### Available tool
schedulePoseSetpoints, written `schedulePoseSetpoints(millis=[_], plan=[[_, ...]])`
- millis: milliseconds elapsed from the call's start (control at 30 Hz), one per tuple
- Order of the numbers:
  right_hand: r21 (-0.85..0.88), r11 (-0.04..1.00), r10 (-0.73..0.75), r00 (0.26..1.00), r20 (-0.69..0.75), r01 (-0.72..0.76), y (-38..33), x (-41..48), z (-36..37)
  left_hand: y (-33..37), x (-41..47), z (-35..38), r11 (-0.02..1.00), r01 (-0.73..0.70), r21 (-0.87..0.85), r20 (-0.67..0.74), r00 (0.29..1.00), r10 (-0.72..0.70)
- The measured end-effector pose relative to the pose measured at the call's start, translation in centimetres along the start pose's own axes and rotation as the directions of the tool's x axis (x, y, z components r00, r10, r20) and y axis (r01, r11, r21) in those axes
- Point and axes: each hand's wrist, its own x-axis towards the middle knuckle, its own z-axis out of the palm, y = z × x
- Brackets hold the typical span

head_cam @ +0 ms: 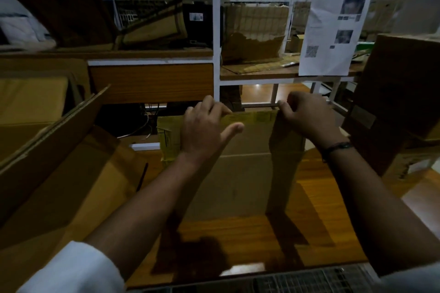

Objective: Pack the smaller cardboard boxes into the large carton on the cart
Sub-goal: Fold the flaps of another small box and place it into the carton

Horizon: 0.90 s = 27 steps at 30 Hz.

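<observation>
While the smaller cardboard box stands upright on the wooden surface straight ahead, both hands hold its far top edge, the left hand and the right hand, each grip closed on cardboard; the large carton lies open to the left, nearer the left hand

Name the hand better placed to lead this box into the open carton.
Left, probably: left hand grips the cardboard box's top edge nearer the open carton; right hand holds the far corner.
</observation>
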Motion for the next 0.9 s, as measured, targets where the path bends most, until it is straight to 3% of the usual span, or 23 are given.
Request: schedulePoseSetpoints(millis=[67,133,200,300,400,467,667,900], plan=[[-0.035,0.999,0.015,0.987,0.161,-0.009,-1.0,0.3,-1.5,1.1,-0.2,-2.4,0.999,-0.042,-0.012,0.036,0.998,0.042],[-0.022,0.999,0.033,0.918,0.394,-0.026,-2.4,0.0,-2.4,2.7,-0.7,-4.5,0.998,-0.007,0.065,0.242,0.97,-0.009],[-0.043,0.999,0.017,0.811,0.585,0.01,-3.6,-0.8,-2.2,3.8,-1.6,-5.7,0.988,0.032,0.152,0.446,0.89,-0.097],[-0.046,0.998,0.013,0.646,0.763,0.034,-4.6,-2.2,-0.6,4.6,-3.4,-6.4,0.993,0.064,0.1,0.631,0.767,-0.113],[0.001,0.999,-0.021,0.579,0.815,0.034,-5.0,-4.0,2.2,4.9,-5.4,-5.7,0.998,0.066,-0.009,0.769,0.638,-0.035],[0.02,0.998,-0.056,0.619,0.784,0.065,-5.3,-4.6,4.3,4.5,-6.6,-4.6,1.0,0.002,-0.017,0.763,0.647,0.012],[0.014,0.984,-0.156,0.811,0.564,0.18,-4.9,-6.0,8.0,2.6,-8.1,-1.4,0.997,0.049,-0.057,0.552,0.834,-0.009],[-0.067,0.942,-0.298,0.911,0.286,0.329,-3.3,-7.7,11.1,0.7,-7.8,1.2,0.997,0.057,0.045,0.548,0.834,-0.072]])
